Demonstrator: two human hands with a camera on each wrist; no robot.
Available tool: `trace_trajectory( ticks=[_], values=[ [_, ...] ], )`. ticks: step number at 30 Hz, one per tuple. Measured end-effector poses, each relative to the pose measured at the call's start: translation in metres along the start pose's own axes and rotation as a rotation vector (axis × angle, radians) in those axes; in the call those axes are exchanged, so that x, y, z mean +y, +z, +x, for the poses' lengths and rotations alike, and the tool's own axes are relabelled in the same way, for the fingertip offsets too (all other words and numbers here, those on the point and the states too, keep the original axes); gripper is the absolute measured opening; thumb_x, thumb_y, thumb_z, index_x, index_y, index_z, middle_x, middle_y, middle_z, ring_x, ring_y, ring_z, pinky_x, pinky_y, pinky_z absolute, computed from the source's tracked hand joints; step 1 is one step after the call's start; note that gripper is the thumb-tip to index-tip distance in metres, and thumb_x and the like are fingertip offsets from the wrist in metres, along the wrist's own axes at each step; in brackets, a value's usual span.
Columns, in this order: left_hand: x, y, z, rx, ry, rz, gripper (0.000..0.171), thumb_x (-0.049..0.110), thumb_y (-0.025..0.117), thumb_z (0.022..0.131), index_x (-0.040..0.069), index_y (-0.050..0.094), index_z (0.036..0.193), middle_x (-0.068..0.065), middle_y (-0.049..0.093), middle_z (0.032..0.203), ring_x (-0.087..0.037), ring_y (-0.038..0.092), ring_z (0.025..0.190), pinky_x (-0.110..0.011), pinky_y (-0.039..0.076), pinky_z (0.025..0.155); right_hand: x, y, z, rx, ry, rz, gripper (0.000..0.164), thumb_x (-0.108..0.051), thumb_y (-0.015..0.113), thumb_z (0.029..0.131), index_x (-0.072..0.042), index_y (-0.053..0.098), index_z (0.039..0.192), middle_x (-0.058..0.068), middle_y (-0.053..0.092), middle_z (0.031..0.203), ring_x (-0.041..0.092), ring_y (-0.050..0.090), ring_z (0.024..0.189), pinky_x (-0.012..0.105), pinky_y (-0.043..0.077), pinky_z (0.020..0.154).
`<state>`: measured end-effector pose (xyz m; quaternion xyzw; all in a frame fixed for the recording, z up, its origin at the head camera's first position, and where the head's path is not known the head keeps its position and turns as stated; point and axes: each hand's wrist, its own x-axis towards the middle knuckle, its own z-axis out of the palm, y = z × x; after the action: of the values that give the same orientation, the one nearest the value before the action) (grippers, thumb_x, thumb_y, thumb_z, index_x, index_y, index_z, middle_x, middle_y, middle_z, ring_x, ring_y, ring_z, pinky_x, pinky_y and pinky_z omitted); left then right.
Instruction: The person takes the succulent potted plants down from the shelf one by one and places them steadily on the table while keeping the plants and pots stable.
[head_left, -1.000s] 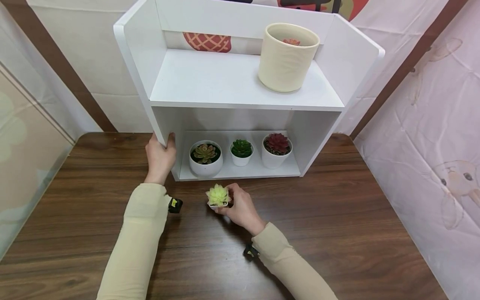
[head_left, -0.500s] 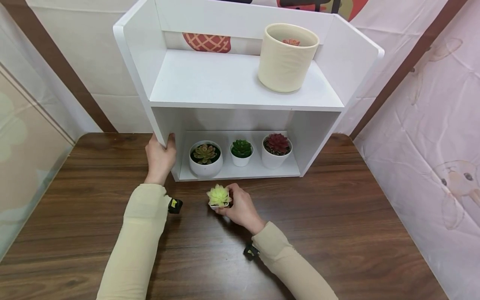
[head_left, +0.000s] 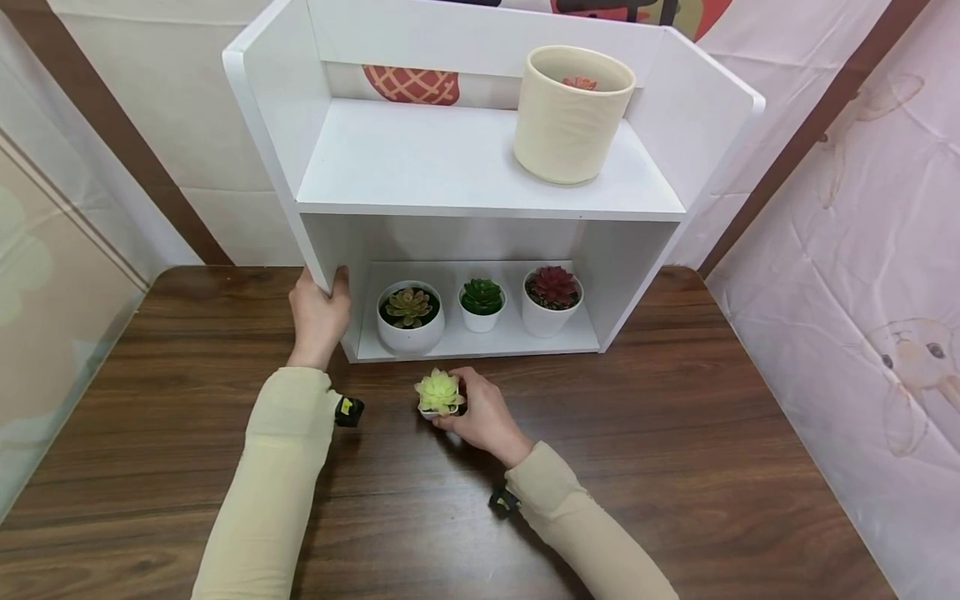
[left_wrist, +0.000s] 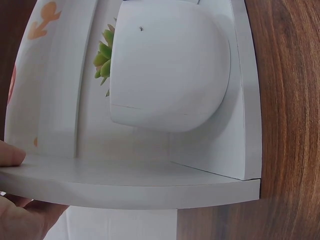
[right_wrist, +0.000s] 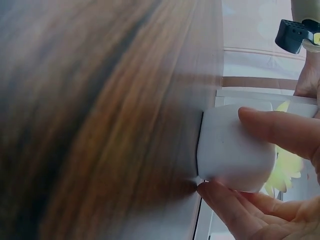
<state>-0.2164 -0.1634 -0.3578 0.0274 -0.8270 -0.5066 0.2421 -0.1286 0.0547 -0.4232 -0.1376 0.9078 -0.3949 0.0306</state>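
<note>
On the brown wooden table, in front of a white two-tier shelf, my right hand pinches a small white pot with a yellow-green succulent. In the right wrist view the thumb lies on one side of the white pot and the fingers on the other, the pot's base right at the tabletop. My left hand grips the shelf's left side panel near its lower end. The left wrist view has the thumb inside the panel and fingers outside it.
On the lower shelf stand a brownish-green succulent in a round white pot, a dark green succulent and a dark red succulent. A large cream pot with something reddish inside stands on the upper tier. Printed cloth walls surround the table.
The yellow-green succulent pot has shifted very slightly to the right in my right hand. My left hand keeps its grip on the side panel.
</note>
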Motion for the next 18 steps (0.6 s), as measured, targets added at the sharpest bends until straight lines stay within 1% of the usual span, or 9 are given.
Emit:
trace_trajectory(
  ticks=[3, 6, 9, 13, 18],
  values=[
    [0.000, 0.000, 0.000, 0.002, 0.002, -0.001, 0.037, 0.011, 0.050, 0.096, -0.012, 0.051, 0.126, -0.032, 0.057, 0.124, -0.045, 0.055, 0.116, -0.058, 0.044, 0.096, 0.000, -0.002, 0.001, -0.020, 0.001, 0.000, 0.064, -0.015, 0.084, 0.072, 0.000, 0.052, 0.125, 0.012, 0.064, 0.111, 0.023, 0.061, 0.097, 0.034, 0.050, 0.083],
    [0.000, 0.000, 0.001, -0.001, 0.003, 0.000, 0.038, 0.011, 0.049, 0.096, -0.012, 0.051, 0.126, -0.033, 0.057, 0.125, -0.045, 0.055, 0.117, -0.058, 0.044, 0.096, 0.000, -0.006, 0.001, -0.048, -0.002, -0.011, 0.072, -0.017, 0.085, 0.072, 0.001, 0.049, 0.131, 0.013, 0.062, 0.115, 0.026, 0.061, 0.100, 0.038, 0.050, 0.087],
    [0.000, -0.001, 0.001, -0.003, 0.002, 0.002, 0.038, 0.011, 0.049, 0.097, -0.012, 0.050, 0.127, -0.033, 0.056, 0.125, -0.046, 0.055, 0.117, -0.059, 0.044, 0.096, -0.002, -0.013, 0.000, -0.093, 0.005, -0.030, 0.080, -0.020, 0.085, 0.072, 0.002, 0.043, 0.137, 0.017, 0.059, 0.123, 0.030, 0.058, 0.110, 0.043, 0.046, 0.095],
    [0.001, -0.001, 0.000, -0.003, 0.003, 0.008, 0.038, 0.011, 0.048, 0.097, -0.011, 0.050, 0.127, -0.033, 0.057, 0.125, -0.046, 0.055, 0.116, -0.059, 0.044, 0.095, -0.006, -0.028, -0.002, -0.152, 0.013, -0.066, 0.089, -0.024, 0.085, 0.072, 0.003, 0.038, 0.142, 0.021, 0.049, 0.136, 0.034, 0.049, 0.124, 0.046, 0.040, 0.104],
    [0.001, -0.001, 0.000, -0.006, 0.001, 0.015, 0.038, 0.012, 0.048, 0.097, -0.011, 0.050, 0.128, -0.033, 0.057, 0.125, -0.047, 0.055, 0.116, -0.060, 0.044, 0.094, -0.016, -0.052, -0.008, -0.215, 0.005, -0.143, 0.094, -0.031, 0.084, 0.071, 0.000, 0.035, 0.145, 0.019, 0.042, 0.144, 0.034, 0.042, 0.132, 0.046, 0.036, 0.108]
  ],
)
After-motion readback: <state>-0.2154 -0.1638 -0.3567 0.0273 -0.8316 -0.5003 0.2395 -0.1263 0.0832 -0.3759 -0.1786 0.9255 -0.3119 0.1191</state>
